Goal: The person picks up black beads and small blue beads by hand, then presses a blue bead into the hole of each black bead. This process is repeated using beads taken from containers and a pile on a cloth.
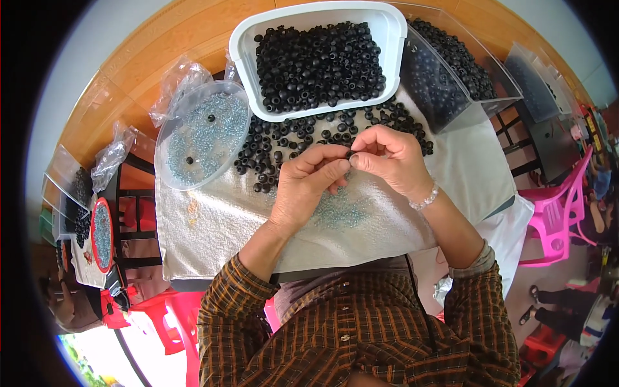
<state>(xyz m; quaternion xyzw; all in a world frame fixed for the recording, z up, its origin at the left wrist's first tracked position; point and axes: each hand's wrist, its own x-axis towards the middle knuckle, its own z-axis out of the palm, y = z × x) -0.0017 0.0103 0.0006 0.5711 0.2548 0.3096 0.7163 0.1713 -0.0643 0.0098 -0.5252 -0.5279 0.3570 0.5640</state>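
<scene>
Above the cloth, my two hands meet at the fingertips around a small round black bead (350, 155). My left hand (304, 182) is closed, its thumb and forefinger pinched at the bead's left side. From the right, my right hand (392, 161) also pinches at it with thumb and forefinger; fingertips cover most of the bead. A loose patch of tiny pale-blue clear beads (340, 211) lies on the white towel (222, 238) below my hands. Many black beads (261, 145) with holes are strewn on the towel just beyond them.
A white tub (241, 58) heaped with black beads stands at the far side. Left of it is a clear oval container (165, 169) of pale-blue beads with two black ones. A clear bin (445, 106) of black beads stands at right. A pink chair (556, 222) is beyond.
</scene>
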